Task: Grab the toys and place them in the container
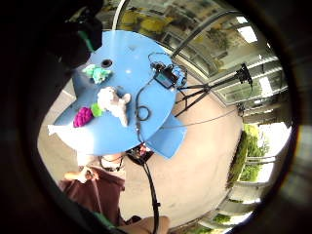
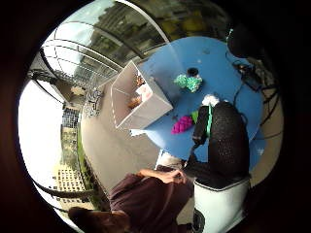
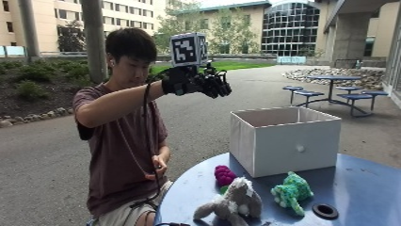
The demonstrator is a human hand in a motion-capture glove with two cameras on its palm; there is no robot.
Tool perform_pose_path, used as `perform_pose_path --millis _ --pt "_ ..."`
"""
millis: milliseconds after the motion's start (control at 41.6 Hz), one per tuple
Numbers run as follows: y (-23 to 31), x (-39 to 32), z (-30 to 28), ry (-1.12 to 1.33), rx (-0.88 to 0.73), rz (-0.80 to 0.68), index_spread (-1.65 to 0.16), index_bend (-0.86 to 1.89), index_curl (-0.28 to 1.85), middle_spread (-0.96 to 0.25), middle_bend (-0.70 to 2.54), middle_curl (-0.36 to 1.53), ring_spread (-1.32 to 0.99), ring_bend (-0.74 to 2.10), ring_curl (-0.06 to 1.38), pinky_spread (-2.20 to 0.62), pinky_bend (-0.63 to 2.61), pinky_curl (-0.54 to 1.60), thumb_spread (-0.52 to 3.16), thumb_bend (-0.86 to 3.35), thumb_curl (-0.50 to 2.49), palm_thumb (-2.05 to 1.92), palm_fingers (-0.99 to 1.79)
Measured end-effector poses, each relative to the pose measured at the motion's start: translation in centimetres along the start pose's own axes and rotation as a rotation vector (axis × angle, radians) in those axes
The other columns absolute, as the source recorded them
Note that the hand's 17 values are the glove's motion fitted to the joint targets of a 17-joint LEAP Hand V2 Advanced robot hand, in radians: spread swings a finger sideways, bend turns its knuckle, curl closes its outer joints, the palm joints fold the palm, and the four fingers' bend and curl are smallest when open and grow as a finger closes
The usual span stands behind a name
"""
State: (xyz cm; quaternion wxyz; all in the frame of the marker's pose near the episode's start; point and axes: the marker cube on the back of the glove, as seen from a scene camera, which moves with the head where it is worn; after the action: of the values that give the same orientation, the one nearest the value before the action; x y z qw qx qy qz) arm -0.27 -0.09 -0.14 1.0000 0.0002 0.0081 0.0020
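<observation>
I see a blue table point(image 3: 370, 188) at lower right carrying a white box point(image 3: 285, 139), purple toy point(image 3: 223, 175), grey plush point(image 3: 233, 203) and green toy point(image 3: 291, 190).

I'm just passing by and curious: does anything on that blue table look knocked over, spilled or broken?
Nothing looks damaged or spilled. The grey plush animal lies on its side on the table; the purple grape toy and green plush sit beside the upright white container.
</observation>
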Motion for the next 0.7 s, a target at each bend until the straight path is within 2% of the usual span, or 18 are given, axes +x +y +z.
perform_pose_path --millis 144,288,529,697 --pt "0.0 -1.4 -0.5 0.033 -0.015 -0.020 -0.14 0.18 0.10 -0.06 0.19 0.07 -0.13 0.40 0.11 -0.11 0.52 0.18 0.81 0.24 0.07 0.25 0.49" --pt "-0.6 -3.1 -1.3 0.040 -0.046 -0.029 -0.19 0.17 0.14 -0.07 0.21 0.11 -0.17 0.44 0.13 -0.13 0.54 0.21 1.15 0.28 0.11 0.23 0.46" --pt "-3.7 -5.5 -2.8 0.021 -0.084 -0.032 -0.22 0.16 0.17 -0.08 0.23 0.17 -0.22 0.49 0.16 -0.15 0.57 0.25 1.46 0.30 0.18 0.18 0.41" --pt "-8.0 -7.2 -1.7 0.059 -0.130 -0.059 -0.22 0.14 0.18 -0.12 0.22 0.20 -0.23 0.54 0.19 -0.15 0.62 0.28 1.55 0.29 0.21 0.14 0.35"
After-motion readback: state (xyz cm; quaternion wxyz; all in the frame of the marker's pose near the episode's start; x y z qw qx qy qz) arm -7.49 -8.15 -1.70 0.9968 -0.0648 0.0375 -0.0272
